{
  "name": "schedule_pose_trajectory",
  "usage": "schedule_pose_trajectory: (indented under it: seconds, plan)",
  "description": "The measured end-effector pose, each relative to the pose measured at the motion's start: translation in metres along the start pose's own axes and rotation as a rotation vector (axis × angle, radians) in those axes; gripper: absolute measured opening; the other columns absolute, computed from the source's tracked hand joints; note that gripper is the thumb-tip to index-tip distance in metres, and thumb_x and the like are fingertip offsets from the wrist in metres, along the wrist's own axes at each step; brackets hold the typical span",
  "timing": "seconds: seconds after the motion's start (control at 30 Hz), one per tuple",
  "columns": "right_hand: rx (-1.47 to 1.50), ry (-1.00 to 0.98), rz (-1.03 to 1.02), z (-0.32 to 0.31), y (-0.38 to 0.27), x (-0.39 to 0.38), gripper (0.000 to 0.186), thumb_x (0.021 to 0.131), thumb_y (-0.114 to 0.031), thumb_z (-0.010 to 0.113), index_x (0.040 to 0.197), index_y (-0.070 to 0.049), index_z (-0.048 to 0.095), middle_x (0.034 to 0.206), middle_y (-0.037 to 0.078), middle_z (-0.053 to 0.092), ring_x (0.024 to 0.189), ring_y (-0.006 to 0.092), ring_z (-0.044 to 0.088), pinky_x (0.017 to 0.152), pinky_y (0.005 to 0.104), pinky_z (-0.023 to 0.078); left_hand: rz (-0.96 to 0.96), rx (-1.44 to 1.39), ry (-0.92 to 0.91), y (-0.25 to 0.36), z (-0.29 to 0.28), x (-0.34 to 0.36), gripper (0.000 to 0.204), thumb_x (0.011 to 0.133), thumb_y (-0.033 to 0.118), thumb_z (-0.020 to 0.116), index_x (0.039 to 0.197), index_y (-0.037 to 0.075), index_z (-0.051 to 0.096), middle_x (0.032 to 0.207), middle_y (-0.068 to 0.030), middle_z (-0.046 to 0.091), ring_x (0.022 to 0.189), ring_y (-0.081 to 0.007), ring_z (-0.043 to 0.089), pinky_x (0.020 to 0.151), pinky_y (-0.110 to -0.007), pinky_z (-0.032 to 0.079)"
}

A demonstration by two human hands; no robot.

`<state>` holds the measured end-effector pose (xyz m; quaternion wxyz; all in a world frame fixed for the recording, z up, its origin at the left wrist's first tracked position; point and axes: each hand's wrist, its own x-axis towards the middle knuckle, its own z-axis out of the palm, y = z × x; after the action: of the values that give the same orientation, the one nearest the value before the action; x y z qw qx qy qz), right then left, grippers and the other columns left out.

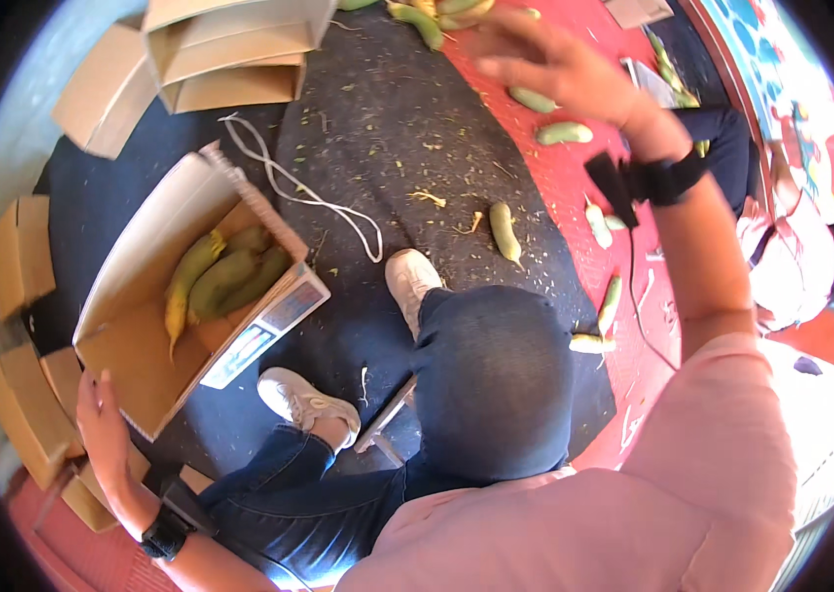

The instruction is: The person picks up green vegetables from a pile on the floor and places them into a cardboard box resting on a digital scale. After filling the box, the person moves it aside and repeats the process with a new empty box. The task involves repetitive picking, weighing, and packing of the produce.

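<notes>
My left hand [106, 424] rests its outstretched fingers against the near left corner of an open cardboard box [121, 360]. Inside the tilted box several green gourds [224, 281] lie side by side, one with a yellow, tapering end. My right hand [560, 74] is raised at the far right with its fingers apart and slightly blurred, and I see nothing in it. Close to that hand, in the picture, a pile of green gourds [422, 22] lies at the far edge, partly hidden by the fingers. A single green gourd [566, 133] lies below my wrist on the red floor.
Empty cardboard boxes [234, 84] stand at the far left, and smaller ones [22, 252] line the left side. A white cord [308, 187] and a loose gourd [505, 235] lie on the dark mat [387, 128]. At the right sits another person [782, 257].
</notes>
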<state>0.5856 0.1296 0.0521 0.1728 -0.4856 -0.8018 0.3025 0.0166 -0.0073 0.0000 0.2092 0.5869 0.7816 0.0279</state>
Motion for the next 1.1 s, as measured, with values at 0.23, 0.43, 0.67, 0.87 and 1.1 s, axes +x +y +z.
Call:
schedule_pose_trajectory:
  seconds: [0.23,0.43,0.67,0.87,1.1]
  plan:
    - [-0.072,-0.061,1.150,0.196,0.213,-0.188,0.084,0.072,-0.041,0.069,0.128,0.005,0.028,0.111,0.030,0.054,0.105,0.0397,0.054,0.086,0.0413,0.046,-0.259,-0.202,0.053,0.014,0.005,0.022,0.062,0.093,0.044,0.040,0.128,-0.006,0.041,0.129,-0.0193,0.046,0.118,-0.0267,0.045,0.098,-0.032,0.033]
    - [-0.120,0.014,1.161,0.263,0.248,-0.223,0.072,0.066,-0.036,0.072,0.117,0.002,0.039,0.103,0.023,0.057,0.095,0.0348,0.058,0.081,0.0420,0.047,-0.329,-0.361,0.150,0.006,0.009,0.037,0.060,0.095,0.047,0.036,0.129,-0.002,0.043,0.127,-0.0141,0.048,0.115,-0.0232,0.046,0.097,-0.032,0.035]
    - [0.797,1.073,1.025,0.143,0.372,-0.196,0.047,0.070,-0.028,0.072,0.106,-0.002,0.057,0.090,0.007,0.062,0.078,0.0185,0.059,0.068,0.0356,0.048,-0.447,-0.589,0.215,0.001,0.016,0.043,0.062,0.095,0.047,0.035,0.131,-0.002,0.040,0.127,-0.0132,0.048,0.114,-0.0225,0.048,0.097,-0.032,0.037]
    - [1.266,1.044,1.158,0.083,0.459,-0.154,0.054,0.073,-0.040,0.068,0.115,-0.009,0.052,0.111,0.009,0.057,0.105,0.0234,0.053,0.087,0.0451,0.043,-0.447,-0.598,0.226,-0.002,0.012,0.048,0.061,0.095,0.047,0.035,0.131,-0.002,0.040,0.127,-0.0141,0.048,0.114,-0.0225,0.048,0.097,-0.032,0.038]
    - [0.894,1.134,1.429,0.093,0.429,-0.148,0.050,0.072,-0.039,0.070,0.111,-0.010,0.056,0.103,0.008,0.060,0.088,0.0234,0.060,0.074,0.0424,0.048,-0.398,-0.523,0.192,-0.004,0.009,0.045,0.061,0.095,0.046,0.036,0.130,-0.003,0.041,0.127,-0.0135,0.047,0.114,-0.0213,0.048,0.096,-0.031,0.038]
